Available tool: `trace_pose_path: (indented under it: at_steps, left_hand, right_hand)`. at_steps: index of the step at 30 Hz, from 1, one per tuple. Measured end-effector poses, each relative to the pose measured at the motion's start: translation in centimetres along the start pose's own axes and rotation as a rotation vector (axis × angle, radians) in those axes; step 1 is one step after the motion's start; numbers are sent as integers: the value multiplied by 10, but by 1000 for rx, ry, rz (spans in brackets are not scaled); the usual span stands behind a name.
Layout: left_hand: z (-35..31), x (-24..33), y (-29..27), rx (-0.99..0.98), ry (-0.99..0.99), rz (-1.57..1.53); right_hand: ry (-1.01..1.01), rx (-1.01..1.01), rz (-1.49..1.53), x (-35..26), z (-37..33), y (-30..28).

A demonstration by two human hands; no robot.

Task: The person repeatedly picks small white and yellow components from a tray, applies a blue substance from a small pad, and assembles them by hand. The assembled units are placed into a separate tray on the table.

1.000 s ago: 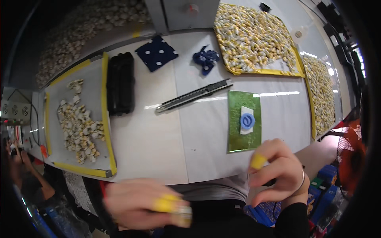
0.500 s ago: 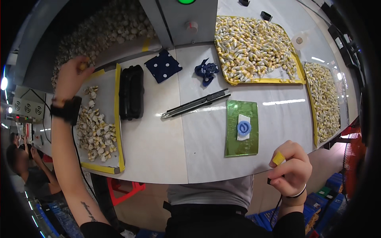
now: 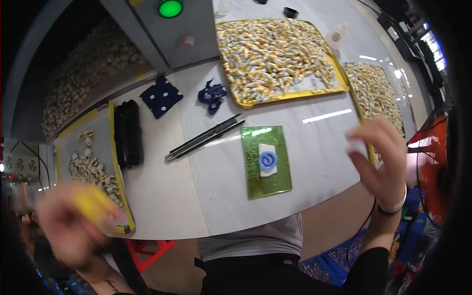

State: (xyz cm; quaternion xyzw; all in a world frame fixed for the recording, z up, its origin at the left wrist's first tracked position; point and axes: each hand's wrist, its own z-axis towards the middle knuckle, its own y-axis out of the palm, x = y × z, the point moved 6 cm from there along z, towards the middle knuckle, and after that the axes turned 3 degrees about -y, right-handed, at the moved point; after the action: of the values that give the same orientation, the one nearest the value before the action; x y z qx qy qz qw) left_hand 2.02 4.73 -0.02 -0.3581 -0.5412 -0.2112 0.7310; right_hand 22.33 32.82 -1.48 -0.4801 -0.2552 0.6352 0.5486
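My left hand (image 3: 73, 221) is a blur at the lower left, just in front of the near corner of the left tray (image 3: 114, 162). A yellow patch shows on its fingers, and its grip is too blurred to read. My right hand (image 3: 378, 162) is raised over the table's right edge beside the right tray (image 3: 361, 105). Its fingers are spread and curved with nothing in them, and a band sits on the wrist. Between the hands lies a green mat (image 3: 275, 184) with a white piece and a blue ring (image 3: 267, 160) on it.
A long black cutter (image 3: 204, 137) lies left of the mat. A black block (image 3: 128, 132) stands by the left tray of pale pieces. A dotted dark cloth (image 3: 161, 96) and a blue crumpled thing (image 3: 212, 94) lie farther back. A large yellow-rimmed tray (image 3: 290, 93) is heaped with small pieces. A green lamp (image 3: 170, 7) glows above.
My left hand has pulled back from the far end of the left tray to the near lower left. My right hand has risen from below the table edge and spread its fingers.
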Motion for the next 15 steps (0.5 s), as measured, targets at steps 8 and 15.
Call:
trace_pose_path:
  at_steps: [8, 15]
  left_hand:
    - [-50, -41, 152, -872, -268, -621]
    - [-83, -67, 156, -608, -503, -1222]
  right_hand:
    - [0, -326, -102, 109, 81, 69]
    - [-153, -142, -214, 89, 78, 67]
